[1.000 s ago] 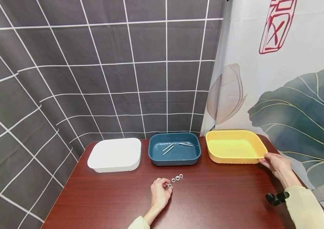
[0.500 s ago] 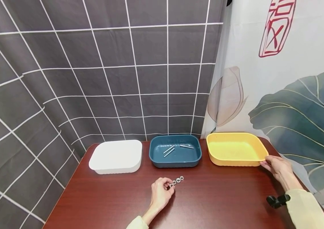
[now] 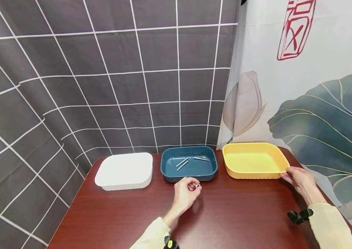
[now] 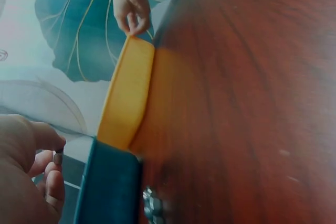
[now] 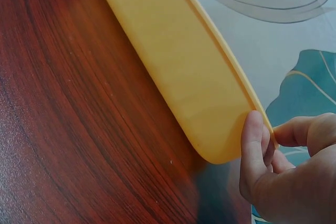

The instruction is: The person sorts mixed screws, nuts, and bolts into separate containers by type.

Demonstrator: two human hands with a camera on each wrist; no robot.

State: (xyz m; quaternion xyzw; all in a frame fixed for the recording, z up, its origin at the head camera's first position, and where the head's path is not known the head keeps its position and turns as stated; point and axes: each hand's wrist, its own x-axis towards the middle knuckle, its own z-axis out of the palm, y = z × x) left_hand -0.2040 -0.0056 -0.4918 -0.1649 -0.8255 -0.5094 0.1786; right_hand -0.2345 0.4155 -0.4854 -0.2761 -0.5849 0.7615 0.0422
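Note:
My left hand (image 3: 186, 194) pinches a small metal nut (image 3: 197, 186) between thumb and fingers, raised above the table in front of the blue tray (image 3: 207, 177). The left wrist view shows that nut (image 4: 58, 158) at the fingertips, and several other nuts (image 4: 152, 205) on the table beside the blue tray; in the head view the hand hides them. Three bolts (image 3: 182, 164) lie inside the blue tray. My right hand (image 3: 301, 180) grips the near right corner of the yellow tray (image 3: 256, 174), thumb and fingers on its rim (image 5: 231, 59). I see nothing lying in the yellow tray.
A white tray (image 3: 124, 171) stands at the left on the reddish-brown table (image 3: 235, 214). Behind the table hang a dark grid-patterned cloth (image 3: 160, 86) and a pale cloth with leaf prints (image 3: 325, 114). A black wrist device (image 3: 300, 216) is on the right sleeve.
My left hand has picked a nut up from the row on the table and moved up and slightly right, close to the blue tray. The right hand keeps its hold on the yellow tray.

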